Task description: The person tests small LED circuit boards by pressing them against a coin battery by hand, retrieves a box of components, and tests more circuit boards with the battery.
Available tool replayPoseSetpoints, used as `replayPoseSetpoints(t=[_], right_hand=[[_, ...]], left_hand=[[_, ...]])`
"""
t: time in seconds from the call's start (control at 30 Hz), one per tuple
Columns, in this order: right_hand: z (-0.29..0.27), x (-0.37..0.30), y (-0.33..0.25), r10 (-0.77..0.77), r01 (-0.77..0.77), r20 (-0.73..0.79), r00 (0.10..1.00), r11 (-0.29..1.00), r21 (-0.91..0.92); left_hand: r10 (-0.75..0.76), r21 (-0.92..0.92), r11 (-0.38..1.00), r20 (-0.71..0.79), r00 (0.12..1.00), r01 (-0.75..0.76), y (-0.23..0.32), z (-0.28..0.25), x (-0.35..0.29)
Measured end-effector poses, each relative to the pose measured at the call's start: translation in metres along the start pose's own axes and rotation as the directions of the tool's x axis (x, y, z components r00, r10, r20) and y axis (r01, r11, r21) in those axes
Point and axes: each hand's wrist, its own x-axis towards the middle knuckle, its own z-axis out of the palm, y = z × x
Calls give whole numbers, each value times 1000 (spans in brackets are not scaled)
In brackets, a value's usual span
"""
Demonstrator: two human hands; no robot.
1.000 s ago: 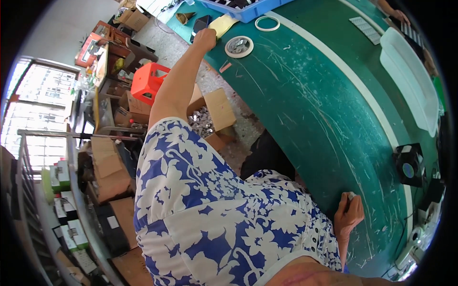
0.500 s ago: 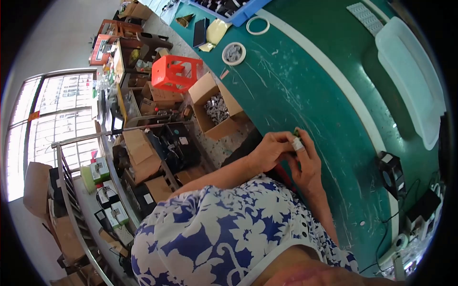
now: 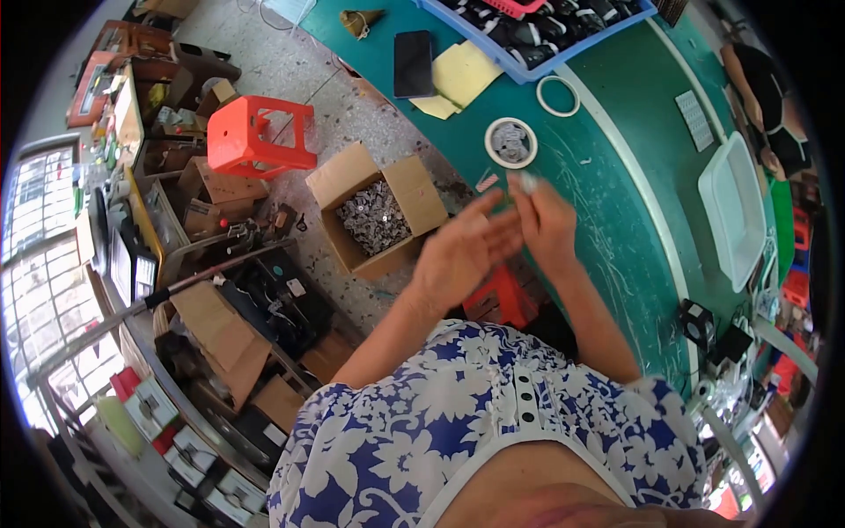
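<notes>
Above the edge of the green table [image 3: 607, 229], my left hand [image 3: 458, 255] is held with its fingers stretched out, somewhat blurred, and nothing shows in its palm. Close to its fingertips, my right hand [image 3: 550, 229] is closed in a pinch. White material shows at its index finger; anything small in the pinch is too blurred to name. Just beyond the hands, a tape roll [image 3: 534, 146] lies flat with small greyish pieces inside its ring. A small pinkish strip [image 3: 487, 181] lies at the table edge beside it.
Below the table at left stands an open cardboard box [image 3: 421, 198] of small metallic-looking pieces, near a red stool [image 3: 246, 136]. Farther back are a phone [image 3: 413, 66], yellow paper [image 3: 466, 72] and a blue crate [image 3: 572, 62] of black parts. A pale tray [image 3: 735, 216] is at right.
My hands have moved apart and toward the tape roll; before, they were pinched together over a small thing. My left fingers have opened out. The view has shifted, showing more of the crate.
</notes>
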Motion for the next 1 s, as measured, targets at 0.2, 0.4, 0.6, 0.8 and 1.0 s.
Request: replayPoseSetpoints(t=[0.2,0.4,0.6,0.8,1.0], right_hand=[[131,135,46,23,-28,-77,997,998,-53],[208,158,79,238,-126,143,961,833,-539],[178,145,64,315,-259,92,945,887,-383],[128,87,2,468,-471,52,882,877,91],[106,33,1,656,-620,-49,753,733,278]], left_hand=[[326,461,874,-327,887,-152,121,-55,33],[594,819,544,-220,774,-184,178,-95,81],[741,972,174,-22,671,-160,205,-116,110],[400,772,-608,497,770,-183,177,-89,125],[-176,-64,-983,559,810,-170,189,-102,205]])
